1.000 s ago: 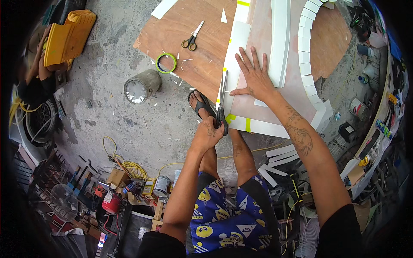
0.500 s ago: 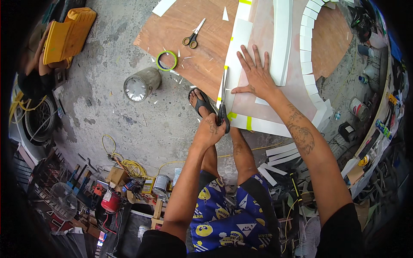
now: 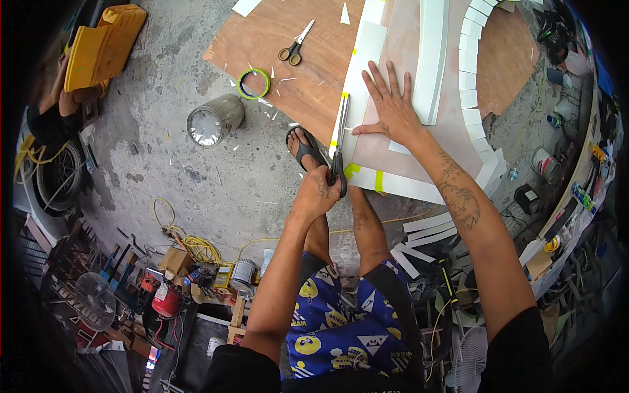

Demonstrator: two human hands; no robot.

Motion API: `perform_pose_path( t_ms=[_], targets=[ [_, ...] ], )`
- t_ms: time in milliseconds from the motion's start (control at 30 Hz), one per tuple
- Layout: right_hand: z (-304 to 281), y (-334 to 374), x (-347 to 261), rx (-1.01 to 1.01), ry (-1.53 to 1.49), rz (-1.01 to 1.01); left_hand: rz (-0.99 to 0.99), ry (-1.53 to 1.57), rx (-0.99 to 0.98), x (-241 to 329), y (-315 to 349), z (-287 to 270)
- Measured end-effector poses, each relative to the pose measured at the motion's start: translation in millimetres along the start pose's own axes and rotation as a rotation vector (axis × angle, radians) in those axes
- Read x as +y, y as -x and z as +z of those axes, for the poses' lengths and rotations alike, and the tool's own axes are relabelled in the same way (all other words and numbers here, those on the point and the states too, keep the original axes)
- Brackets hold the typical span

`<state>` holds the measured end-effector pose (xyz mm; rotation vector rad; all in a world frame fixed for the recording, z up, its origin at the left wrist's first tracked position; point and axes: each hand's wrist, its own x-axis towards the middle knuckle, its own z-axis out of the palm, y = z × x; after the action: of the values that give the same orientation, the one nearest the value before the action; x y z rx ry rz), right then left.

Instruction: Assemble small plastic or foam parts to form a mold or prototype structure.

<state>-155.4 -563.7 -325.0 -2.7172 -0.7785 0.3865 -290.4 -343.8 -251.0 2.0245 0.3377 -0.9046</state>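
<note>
My left hand (image 3: pixel 319 194) is closed round the handles of a large pair of black-handled scissors (image 3: pixel 338 171). Their long blades point away from me along the left edge of a white sheet strip (image 3: pixel 362 75), close to pieces of yellow-green tape (image 3: pixel 344 97). Fingers spread, my right hand (image 3: pixel 394 112) lies flat on the white and translucent sheet work (image 3: pixel 409 169), just right of the blades. A curved white strip (image 3: pixel 430 62) runs beyond its fingertips. Short white tabs (image 3: pixel 468 80) line a round cutout further right. How far the blades are apart is hard to tell.
Under the sheets lies a brown plywood board (image 3: pixel 314 72) bearing smaller scissors (image 3: pixel 291 55), a green tape roll (image 3: pixel 267 84) and white scraps. A metal can (image 3: pixel 226 114) stands left of my sandalled foot (image 3: pixel 304 147). Cut white strips (image 3: pixel 429 226) and a yellow cord (image 3: pixel 196 249) lie nearer me.
The whole scene sits slightly higher in the picture. Both hands and the scissors keep nearly the same places relative to the sheets.
</note>
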Motion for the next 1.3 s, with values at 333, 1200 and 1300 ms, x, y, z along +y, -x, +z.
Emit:
perform_pose_path(
  t_ms=[333, 1200, 1300],
  targets=[
    [2.0, 1.7, 2.9, 0.016, 0.017, -0.012, -0.106, 0.211, -0.078, 11.1, 0.8, -6.1],
    [-4.4, -1.0, -3.7, -0.057, 0.044, 0.038, -0.147, 0.367, 0.013, 7.4, -0.8, -11.0],
    [-6.8, -2.1, -5.3, -0.076, 0.057, 0.038, -0.194, 0.33, -0.038, 15.0, -16.9, -9.3]
  ],
)
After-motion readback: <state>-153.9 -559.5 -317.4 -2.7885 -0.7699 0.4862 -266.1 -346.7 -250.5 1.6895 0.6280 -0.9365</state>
